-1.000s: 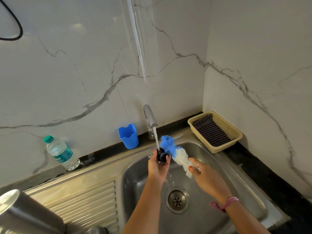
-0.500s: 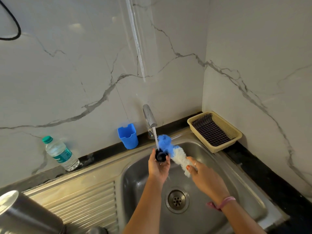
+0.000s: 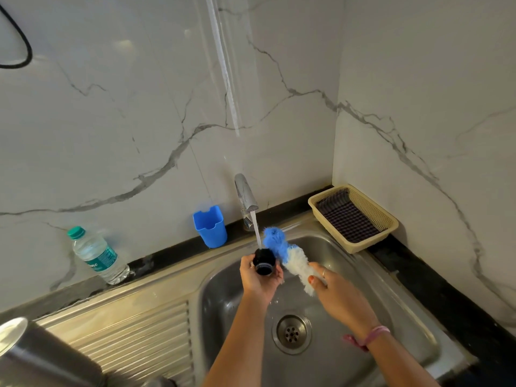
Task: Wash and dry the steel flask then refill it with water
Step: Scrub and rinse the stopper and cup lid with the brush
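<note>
My left hand (image 3: pixel 258 279) grips a small black flask cap (image 3: pixel 264 261) over the steel sink (image 3: pixel 413 325), right under the stream from the running tap (image 3: pixel 245 195). My right hand (image 3: pixel 339 296) holds a blue and white bottle brush (image 3: pixel 287 254), its blue tip beside the cap. The steel flask (image 3: pixel 36 356) lies on its side on the ribbed drainboard at the lower left, partly cut off by the frame edge.
A plastic water bottle (image 3: pixel 96 255) stands on the counter at the left. A blue cup (image 3: pixel 210 226) sits left of the tap. A beige basket (image 3: pixel 353 217) with a dark checked cloth fills the back right corner. The drain (image 3: pixel 291 333) lies below my hands.
The brush has shifted slightly left and up against the cap, and my left hand has turned the cap so that its open end faces me. Water keeps running.
</note>
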The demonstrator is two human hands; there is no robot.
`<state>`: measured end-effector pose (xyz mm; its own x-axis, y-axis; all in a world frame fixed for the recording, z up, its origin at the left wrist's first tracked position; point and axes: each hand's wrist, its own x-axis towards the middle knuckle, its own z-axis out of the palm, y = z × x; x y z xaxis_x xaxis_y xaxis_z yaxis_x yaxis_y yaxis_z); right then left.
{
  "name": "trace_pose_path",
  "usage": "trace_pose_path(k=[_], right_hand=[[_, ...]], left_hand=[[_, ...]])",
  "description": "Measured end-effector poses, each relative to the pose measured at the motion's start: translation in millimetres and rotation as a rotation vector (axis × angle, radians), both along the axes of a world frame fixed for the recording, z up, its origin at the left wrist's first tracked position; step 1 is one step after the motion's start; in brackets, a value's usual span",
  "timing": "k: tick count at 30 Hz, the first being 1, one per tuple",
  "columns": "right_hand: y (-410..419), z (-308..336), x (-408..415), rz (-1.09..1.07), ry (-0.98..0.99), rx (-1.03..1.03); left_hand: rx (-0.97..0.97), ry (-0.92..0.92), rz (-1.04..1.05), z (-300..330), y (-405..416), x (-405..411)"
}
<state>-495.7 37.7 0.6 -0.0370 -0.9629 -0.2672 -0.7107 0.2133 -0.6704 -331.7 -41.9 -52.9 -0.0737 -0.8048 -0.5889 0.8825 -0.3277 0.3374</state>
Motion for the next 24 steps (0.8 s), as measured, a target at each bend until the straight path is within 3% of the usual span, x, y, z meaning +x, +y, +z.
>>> trace_pose_path(k=[24], right_hand=[[1,-4,7,0.046,0.109,-0.067]], left_hand=[[0.008,-0.028,0.003,-16,-1,-7]])
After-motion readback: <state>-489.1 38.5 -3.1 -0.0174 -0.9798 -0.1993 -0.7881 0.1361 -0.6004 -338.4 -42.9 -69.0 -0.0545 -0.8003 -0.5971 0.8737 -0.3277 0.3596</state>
